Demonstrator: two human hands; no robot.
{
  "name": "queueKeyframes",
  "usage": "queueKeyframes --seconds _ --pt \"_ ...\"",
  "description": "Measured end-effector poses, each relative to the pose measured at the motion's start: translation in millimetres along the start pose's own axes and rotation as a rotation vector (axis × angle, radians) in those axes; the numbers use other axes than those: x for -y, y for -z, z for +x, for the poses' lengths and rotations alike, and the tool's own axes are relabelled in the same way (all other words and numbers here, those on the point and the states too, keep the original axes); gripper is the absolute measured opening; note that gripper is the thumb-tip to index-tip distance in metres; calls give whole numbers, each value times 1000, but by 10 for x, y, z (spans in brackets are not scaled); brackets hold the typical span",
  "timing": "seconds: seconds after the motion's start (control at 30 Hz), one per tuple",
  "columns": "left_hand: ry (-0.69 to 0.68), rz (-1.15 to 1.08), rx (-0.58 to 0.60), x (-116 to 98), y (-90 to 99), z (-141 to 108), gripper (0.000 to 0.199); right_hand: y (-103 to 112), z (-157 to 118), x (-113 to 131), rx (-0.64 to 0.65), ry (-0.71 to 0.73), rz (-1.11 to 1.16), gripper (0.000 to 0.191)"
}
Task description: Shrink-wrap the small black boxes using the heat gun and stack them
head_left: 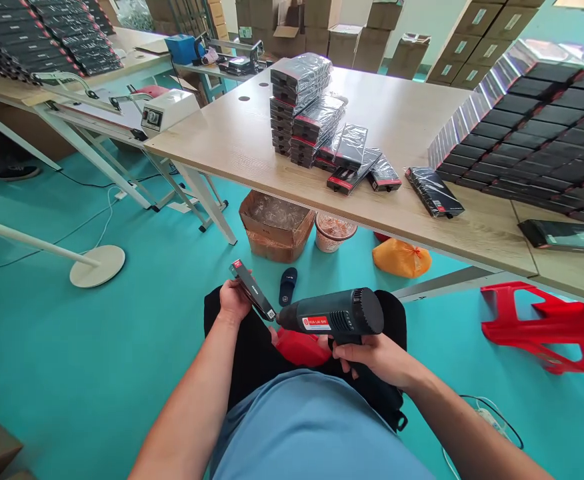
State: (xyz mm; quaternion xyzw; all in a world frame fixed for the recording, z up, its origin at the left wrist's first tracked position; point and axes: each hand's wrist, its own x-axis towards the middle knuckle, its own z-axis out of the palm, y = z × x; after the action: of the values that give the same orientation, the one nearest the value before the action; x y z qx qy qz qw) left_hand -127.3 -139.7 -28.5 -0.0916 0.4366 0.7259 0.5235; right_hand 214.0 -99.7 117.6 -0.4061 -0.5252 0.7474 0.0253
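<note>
Gripping a slim black box with a red end, our left hand holds it near our left knee in black cloth. Our right hand wraps around the handle of a dark, round-bodied plastic heat gun. The gun's tip points at the box's near end; we cannot tell if they touch. To do this well, we should likely leave a small gap, sweep the hot air evenly, and keep the heat off our left hand. More black boxes in clear film stand on the pale wood tabletop.

Open flr btwn L hand & wht stand base; heat gun blocks hand's R, tbl edge ahead.
</note>
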Motion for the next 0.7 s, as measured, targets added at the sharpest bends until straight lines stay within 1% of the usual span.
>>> queueKeyframes --seconds 0.1,0.23,0.33,0.43,0.47,0.53,0.6,0.7 --pt "1 3 -40 7 -54 -20 35 -59 19 36 -14 31 5 20" --pt "-10 20 -82 -13 -118 -60 29 -126 60 20 -1 22 -26 19" --pt "-17 2 -89 -40 -134 -98 27 -160 73 -5 -46 40 -6 21" --pt "-6 -27 -93 -61 -121 -122 29 -170 61 -7 -15 15 -15 21" --pt "-4 -35 -99 -65 -112 -124 30 -162 53 -3 -14 12 -20 20" --pt "-2 -46 -109 -68 -88 -122 31 -117 29 0 -64 33 -5 21" --pt "0 -50 -116 -68 -63 -118 32 -37 -7 -11 -85 51 56 24" --pt "12 -53 -105 -65 -41 -133 33 107 -83 -68 23 23 164 30"
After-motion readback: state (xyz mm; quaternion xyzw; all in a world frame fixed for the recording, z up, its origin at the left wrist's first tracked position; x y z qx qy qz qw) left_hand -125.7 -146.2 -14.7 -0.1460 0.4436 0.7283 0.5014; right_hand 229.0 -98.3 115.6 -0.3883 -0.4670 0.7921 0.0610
